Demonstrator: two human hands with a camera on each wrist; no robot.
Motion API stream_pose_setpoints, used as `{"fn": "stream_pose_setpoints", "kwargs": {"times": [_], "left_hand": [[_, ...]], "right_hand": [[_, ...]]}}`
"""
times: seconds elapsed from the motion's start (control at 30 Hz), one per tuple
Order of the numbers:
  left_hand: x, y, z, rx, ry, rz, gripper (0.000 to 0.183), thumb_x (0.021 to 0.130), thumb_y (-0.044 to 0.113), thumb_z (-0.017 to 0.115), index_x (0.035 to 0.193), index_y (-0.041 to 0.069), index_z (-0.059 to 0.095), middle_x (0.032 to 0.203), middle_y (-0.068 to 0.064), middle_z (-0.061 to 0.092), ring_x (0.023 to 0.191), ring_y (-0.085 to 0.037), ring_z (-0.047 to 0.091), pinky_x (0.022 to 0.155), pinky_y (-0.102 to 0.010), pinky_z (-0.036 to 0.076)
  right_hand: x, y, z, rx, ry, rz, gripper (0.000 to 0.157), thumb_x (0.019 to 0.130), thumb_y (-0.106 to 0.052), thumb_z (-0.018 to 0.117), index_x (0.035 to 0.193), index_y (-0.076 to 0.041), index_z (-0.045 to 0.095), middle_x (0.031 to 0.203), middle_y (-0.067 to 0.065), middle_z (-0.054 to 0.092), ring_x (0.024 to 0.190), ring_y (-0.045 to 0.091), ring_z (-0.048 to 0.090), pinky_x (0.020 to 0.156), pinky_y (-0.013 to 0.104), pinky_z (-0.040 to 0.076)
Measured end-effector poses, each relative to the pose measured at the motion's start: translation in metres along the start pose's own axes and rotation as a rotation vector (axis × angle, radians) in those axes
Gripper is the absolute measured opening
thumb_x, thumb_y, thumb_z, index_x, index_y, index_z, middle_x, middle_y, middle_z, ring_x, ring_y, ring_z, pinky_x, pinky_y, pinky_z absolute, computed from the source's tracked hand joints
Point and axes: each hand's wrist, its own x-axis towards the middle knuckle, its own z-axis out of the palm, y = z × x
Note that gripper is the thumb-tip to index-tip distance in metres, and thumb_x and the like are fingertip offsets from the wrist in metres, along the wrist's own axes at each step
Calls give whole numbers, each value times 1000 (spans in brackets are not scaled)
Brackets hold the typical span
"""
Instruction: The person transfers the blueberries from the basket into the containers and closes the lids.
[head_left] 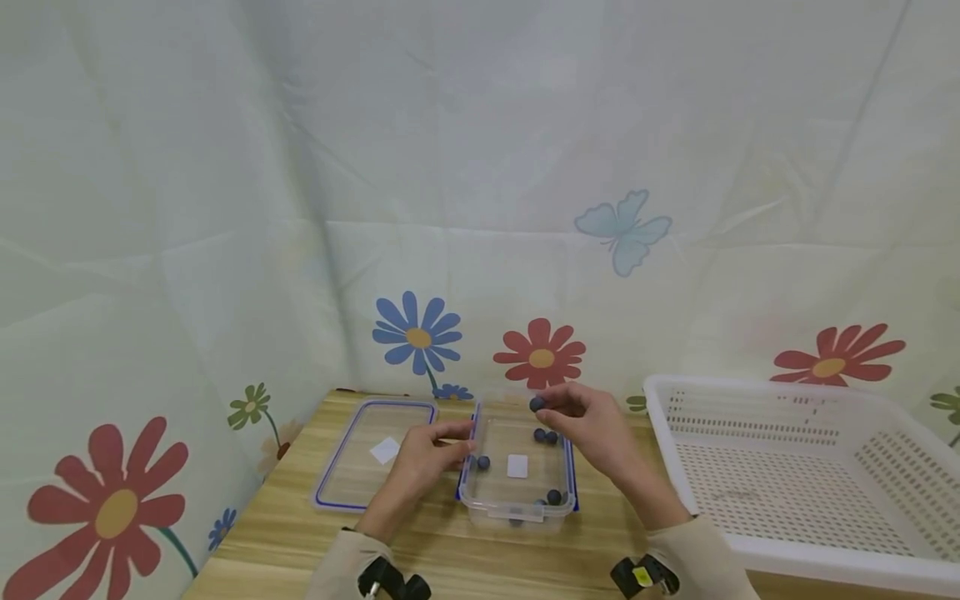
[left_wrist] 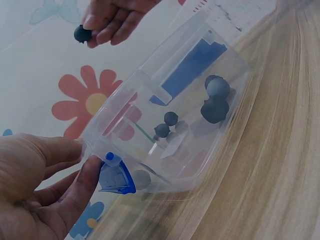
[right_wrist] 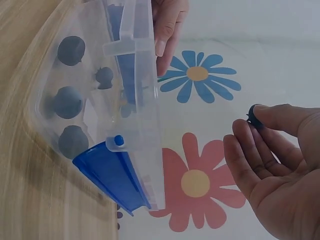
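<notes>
A clear plastic food container point(head_left: 517, 510) with blue side clips stands on the wooden table. Several blueberries point(left_wrist: 215, 109) lie inside, some near the front, a pair toward the back right and one by the left wall. My right hand point(head_left: 592, 425) pinches a single blueberry point(right_wrist: 254, 116) between thumb and fingertips, above the container's back right corner. With thumb and fingers my left hand point(head_left: 423, 454) grips the left rim, beside a blue clip point(left_wrist: 117, 175). Left of the container lies its clear lid point(head_left: 341, 454) with a blue seal, partly covered by the left hand and forearm.
To the right stands a large white perforated plastic basket point(head_left: 817, 562). The wooden table point(head_left: 262, 542) runs up to a hanging curtain point(head_left: 487, 167) printed with flowers and a butterfly. White square labels show on the lid and in the container.
</notes>
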Motion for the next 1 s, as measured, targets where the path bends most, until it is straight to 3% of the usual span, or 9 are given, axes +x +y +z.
{"fn": "stream_pose_setpoints", "kwargs": {"times": [0.43,0.63,1.0], "left_hand": [[-1,4,1,2,10,21,34,95,3,79,127,-8,73,123,-24,72,94,-25,74,78,-41,66],[-2,3,1,-11,7,12,33,95,2,78,127,-8,73,124,-23,72,95,-26,74,79,-42,66],[-1,-2,2,-20,17,13,35,95,0,77,128,-8,72,124,-25,71,98,-28,74,81,-46,66]], "right_hand": [[5,25,9,-33,-17,30,16,97,-7,78,113,-4,77,101,3,76,92,20,71,76,24,59],[3,35,11,-42,-46,33,14,98,-6,77,111,-1,77,101,4,77,92,20,72,76,25,59],[4,43,16,-58,-24,41,12,97,-6,78,109,-4,77,99,1,77,92,19,72,77,27,59]]}}
